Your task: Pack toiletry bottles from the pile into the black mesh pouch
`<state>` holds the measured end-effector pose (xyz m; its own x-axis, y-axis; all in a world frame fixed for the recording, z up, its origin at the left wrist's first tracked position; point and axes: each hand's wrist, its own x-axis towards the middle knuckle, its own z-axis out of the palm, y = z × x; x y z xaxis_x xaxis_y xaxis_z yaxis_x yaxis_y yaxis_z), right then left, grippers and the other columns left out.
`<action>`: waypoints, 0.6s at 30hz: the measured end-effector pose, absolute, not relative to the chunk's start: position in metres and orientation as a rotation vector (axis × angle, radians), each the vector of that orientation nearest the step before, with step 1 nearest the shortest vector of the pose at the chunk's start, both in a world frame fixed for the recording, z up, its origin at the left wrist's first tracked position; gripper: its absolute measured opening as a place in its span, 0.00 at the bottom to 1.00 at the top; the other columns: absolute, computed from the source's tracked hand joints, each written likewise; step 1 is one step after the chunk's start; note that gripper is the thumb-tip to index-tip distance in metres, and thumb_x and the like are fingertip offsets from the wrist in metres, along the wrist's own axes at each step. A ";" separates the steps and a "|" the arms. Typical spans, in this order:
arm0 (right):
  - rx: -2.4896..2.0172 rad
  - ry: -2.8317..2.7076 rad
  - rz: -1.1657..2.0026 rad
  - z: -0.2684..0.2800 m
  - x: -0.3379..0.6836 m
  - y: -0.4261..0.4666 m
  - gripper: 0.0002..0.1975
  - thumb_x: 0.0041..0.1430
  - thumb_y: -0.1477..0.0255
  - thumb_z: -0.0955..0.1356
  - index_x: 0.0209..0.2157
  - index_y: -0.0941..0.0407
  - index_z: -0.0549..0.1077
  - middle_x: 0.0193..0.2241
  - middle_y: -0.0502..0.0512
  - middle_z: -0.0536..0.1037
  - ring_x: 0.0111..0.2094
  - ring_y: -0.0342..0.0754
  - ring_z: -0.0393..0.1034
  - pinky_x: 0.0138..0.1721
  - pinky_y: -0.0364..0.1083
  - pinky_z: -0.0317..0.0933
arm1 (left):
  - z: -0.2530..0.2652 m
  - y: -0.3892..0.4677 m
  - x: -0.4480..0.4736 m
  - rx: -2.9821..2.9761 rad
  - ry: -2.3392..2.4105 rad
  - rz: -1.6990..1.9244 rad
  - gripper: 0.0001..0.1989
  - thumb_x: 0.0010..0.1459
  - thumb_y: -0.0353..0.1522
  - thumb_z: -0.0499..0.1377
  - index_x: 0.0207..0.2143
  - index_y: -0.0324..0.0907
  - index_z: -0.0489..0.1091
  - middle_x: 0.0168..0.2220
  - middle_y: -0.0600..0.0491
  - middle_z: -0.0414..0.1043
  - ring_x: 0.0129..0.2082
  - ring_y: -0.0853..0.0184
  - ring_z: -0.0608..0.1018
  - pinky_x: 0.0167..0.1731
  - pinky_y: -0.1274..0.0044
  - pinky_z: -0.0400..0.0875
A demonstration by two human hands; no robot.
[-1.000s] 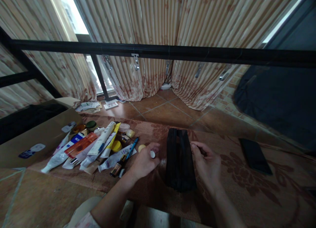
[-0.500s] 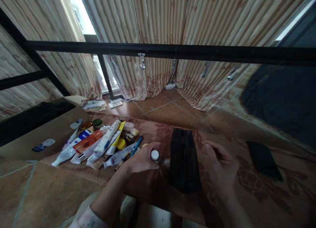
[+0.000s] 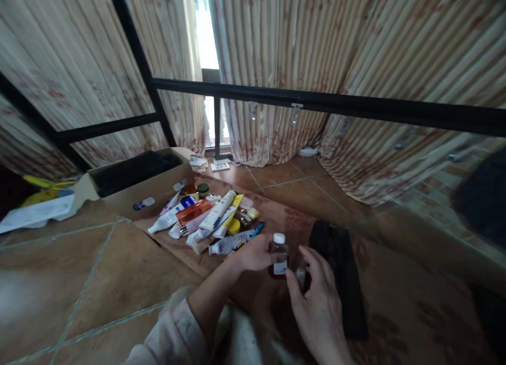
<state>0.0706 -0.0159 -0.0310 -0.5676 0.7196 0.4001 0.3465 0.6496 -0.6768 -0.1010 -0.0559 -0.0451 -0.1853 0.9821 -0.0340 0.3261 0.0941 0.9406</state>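
A small bottle (image 3: 279,257) with a white cap, a pale label and dark reddish contents is upright in my left hand (image 3: 259,253), fingers closed around its side. My right hand (image 3: 320,301) is just to the right of the bottle, thumb and fingers apart. A small shiny thing (image 3: 301,275) shows in the gap of the right hand, too blurred to name. Behind that hand a black fabric bag (image 3: 350,280) stands on the brown patterned cloth (image 3: 395,286), partly covered by the fingers.
Left of my hands lies a pile of tubes (image 3: 215,214), jars and cosmetics, including an orange pack (image 3: 193,212) and a blue pen (image 3: 258,228). A cardboard box (image 3: 158,188) with black contents stands beyond it. A black metal rail (image 3: 253,93) crosses before the curtains.
The view has swung left. My left hand has tipped the bottle so its side and label show. From the far side of the bag, my right hand has come over to the bottle.
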 end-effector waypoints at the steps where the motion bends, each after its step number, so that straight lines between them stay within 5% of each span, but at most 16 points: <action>1: -0.831 -2.216 0.663 -0.038 0.066 -0.016 0.25 0.60 0.60 0.63 0.56 0.56 0.65 0.54 0.66 0.69 0.55 0.61 0.63 0.53 0.61 0.61 | -0.046 -0.058 -0.104 1.321 1.624 1.099 0.03 0.52 0.30 0.58 0.32 0.40 0.69 0.27 0.58 0.70 0.27 0.71 0.71 0.28 0.81 0.66; 5: -0.828 -2.301 0.757 -0.068 0.047 -0.022 0.32 0.59 0.59 0.62 0.61 0.60 0.57 0.59 0.70 0.61 0.60 0.64 0.56 0.57 0.63 0.56 | -0.050 -0.064 -0.107 1.358 1.745 1.002 0.07 0.56 0.33 0.56 0.35 0.40 0.71 0.28 0.55 0.73 0.27 0.69 0.73 0.27 0.81 0.66; 11: -0.890 -2.348 1.013 -0.112 0.032 -0.021 0.33 0.58 0.56 0.64 0.61 0.56 0.56 0.56 0.67 0.64 0.57 0.62 0.61 0.55 0.61 0.58 | -0.048 -0.072 -0.105 1.191 2.137 0.893 0.11 0.57 0.32 0.53 0.38 0.40 0.74 0.33 0.46 0.77 0.34 0.60 0.78 0.36 0.73 0.71; 18: -1.001 -2.265 0.937 -0.127 0.020 -0.035 0.36 0.56 0.55 0.66 0.62 0.55 0.57 0.57 0.67 0.64 0.58 0.65 0.60 0.55 0.62 0.57 | -0.031 -0.096 -0.152 1.013 2.527 1.413 0.14 0.58 0.31 0.55 0.47 0.42 0.68 0.44 0.46 0.75 0.45 0.59 0.75 0.47 0.68 0.69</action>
<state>0.0198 -0.0353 -0.1268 -0.6118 0.7759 0.1538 0.4405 0.4958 -0.7484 -0.1515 -0.0964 -0.0310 -0.7793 0.5776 0.2430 0.5096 0.3585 0.7822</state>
